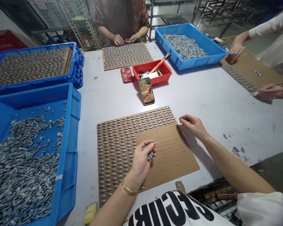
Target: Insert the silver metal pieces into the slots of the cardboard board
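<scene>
My left hand [141,158] is closed around a small heap of grey, spindle-shaped metal pieces [150,154], with thumb and forefinger pinching at one of them. It hovers over a brown cardboard sheet [172,157]. Rows of the same metal pieces [115,147] cover the sheet's left side and far strip; the rest is bare, grooved cardboard. Just past the sheet's right edge is my right hand [192,124], its fingers drawn together. Whether anything sits between those fingertips cannot be made out.
Left stands a blue bin [70,125] of loose pieces, behind it a blue crate [79,67] with filled sheets. Ahead are a phone [146,91], red tray [165,78] and another blue bin [191,62]. Two co-workers handle sheets. A yellow sponge [91,213] lies near.
</scene>
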`<state>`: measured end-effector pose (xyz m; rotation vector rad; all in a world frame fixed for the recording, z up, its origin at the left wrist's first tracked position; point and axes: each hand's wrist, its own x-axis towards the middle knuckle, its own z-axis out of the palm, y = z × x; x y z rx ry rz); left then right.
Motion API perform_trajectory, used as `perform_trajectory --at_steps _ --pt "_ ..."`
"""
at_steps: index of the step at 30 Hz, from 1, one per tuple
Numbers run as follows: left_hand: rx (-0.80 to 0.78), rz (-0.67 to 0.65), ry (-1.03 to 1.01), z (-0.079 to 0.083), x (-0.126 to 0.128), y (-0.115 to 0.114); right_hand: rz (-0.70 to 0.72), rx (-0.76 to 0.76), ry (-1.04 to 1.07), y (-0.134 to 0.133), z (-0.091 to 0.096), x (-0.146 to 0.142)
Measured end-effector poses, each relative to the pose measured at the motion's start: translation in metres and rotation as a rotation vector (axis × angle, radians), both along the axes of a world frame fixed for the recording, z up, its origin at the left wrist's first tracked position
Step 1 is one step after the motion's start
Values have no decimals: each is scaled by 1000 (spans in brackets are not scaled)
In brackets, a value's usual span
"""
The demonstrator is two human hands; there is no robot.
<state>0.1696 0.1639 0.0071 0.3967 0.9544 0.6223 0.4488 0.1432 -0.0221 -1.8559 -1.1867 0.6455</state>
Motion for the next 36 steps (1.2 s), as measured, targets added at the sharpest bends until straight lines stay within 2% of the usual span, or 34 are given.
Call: perform_trajectory --at_steps 5,8,11,14,21,25,29,33,36 --pt "31 22 8 1 -9 -3 310 -12 159 -26 21 -78" --pt "55 26 6 3 -14 -6 494 150 74 -30 30 -116" --pt "45 26 -1 7 -21 -8 639 293 -74 -25 32 -133" --pt "2 25 -9 11 -30 -8 704 324 -167 -18 29 -139" --pt "-69 57 -22 11 -44 -2 756 247 -44 -9 28 -152" --pt "-74 71 -45 8 -50 3 673 172 -11 4 26 -155" --pt "-89 147 -42 5 -58 8 476 119 -22 26 8 -156" --pt "-69 145 -27 1 -64 8 484 160 -116 45 -15 -163" --pt "-59 106 -53 0 -66 5 508 170 -226 51 -26 -168"
